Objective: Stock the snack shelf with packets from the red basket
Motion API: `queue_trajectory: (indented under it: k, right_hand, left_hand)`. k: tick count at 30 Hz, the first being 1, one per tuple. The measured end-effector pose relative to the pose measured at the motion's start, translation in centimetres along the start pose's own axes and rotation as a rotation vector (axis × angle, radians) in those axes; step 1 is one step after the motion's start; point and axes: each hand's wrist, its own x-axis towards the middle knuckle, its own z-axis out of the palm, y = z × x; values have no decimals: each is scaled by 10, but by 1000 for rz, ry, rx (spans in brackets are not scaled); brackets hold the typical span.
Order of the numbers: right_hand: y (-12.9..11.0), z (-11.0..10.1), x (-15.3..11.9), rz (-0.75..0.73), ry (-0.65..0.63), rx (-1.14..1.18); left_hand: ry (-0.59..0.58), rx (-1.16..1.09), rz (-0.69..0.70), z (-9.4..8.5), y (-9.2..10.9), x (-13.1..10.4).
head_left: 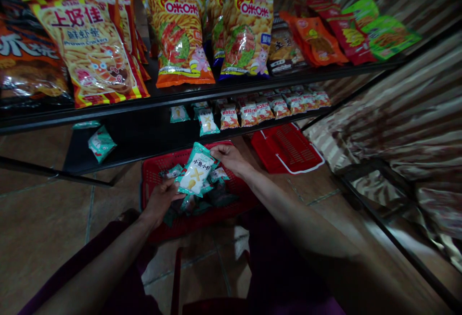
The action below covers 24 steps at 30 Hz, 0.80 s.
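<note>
Between my two hands, over a red shopping basket (151, 231), is a small green-and-white snack bag (195, 173) with a yellow picture on its front. My left hand (162, 202) pinches its lower left corner. At its upper right edge, the fingers of my right hand (231, 157) are closed on it. More green snack bags (189, 203) lie loosely in the basket underneath. On the lower shelf (137, 134), just beyond the basket, a matching green bag (208, 121) stands at the front, beside a row of small orange-and-white snack bags (250, 114).
The upper black shelf (180, 93) crosses above my hands, bearing large prawn cracker bags (94, 55) and several other snack bags (175, 41). A lone green bag (102, 144) sits at the lower shelf's left. A second red basket (285, 149) rests on the tiled floor, right.
</note>
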Motion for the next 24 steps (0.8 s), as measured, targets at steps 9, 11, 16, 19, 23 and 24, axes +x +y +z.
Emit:
queue_trajectory:
  k: [9,11,16,19,23,24]
  right_hand:
    - [1,-3,3,-74,19,-127]
    - [-1,-3,3,-74,12,-101]
    - [-10,-3,2,-48,-36,-10]
    - [-15,-4,-1,-46,-45,18]
    - [-17,-3,-3,-39,-57,51]
    - [-17,-3,-3,-32,-60,62]
  left_hand:
    - [-61,132,0,1,5,1]
    - [-86,164,-21,1,3,3]
    - [-114,231,-58,2,0,5]
    - [-112,266,-73,4,1,5]
    - [-122,311,-84,5,2,4]
    - [-131,322,-86,5,2,4]
